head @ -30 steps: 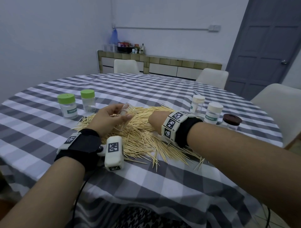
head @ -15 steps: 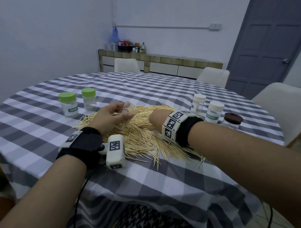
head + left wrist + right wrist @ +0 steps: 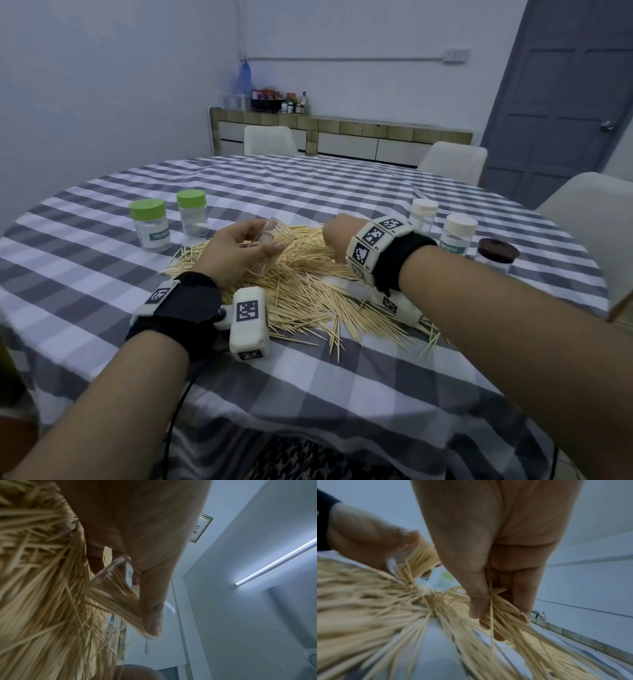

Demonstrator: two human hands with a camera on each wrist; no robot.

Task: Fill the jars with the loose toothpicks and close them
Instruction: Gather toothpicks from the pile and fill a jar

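A big heap of loose toothpicks [image 3: 308, 291] lies on the checked tablecloth [image 3: 342, 394]. My left hand [image 3: 255, 245] grips a clear lidless jar [image 3: 283, 233] and tilts it over the heap. In the left wrist view the jar [image 3: 109, 585] has a bundle of toothpicks inside, under my thumb [image 3: 150, 609]. My right hand [image 3: 335, 236] reaches down into the heap just right of the jar. In the right wrist view its thumb and fingers [image 3: 479, 605] pinch a bunch of toothpicks [image 3: 505, 612]. The left hand's jar [image 3: 421, 557] shows beyond them.
Two green-lidded jars [image 3: 150, 226] [image 3: 192, 216] stand to the left of the heap. Two white-lidded jars [image 3: 423, 216] [image 3: 457, 233] and a brown-lidded one [image 3: 496, 255] stand to its right. White chairs [image 3: 452, 161] ring the round table.
Almost nothing differs. Both hands stay at the heap, the left still holding the tilted jar and the right still among the toothpicks.
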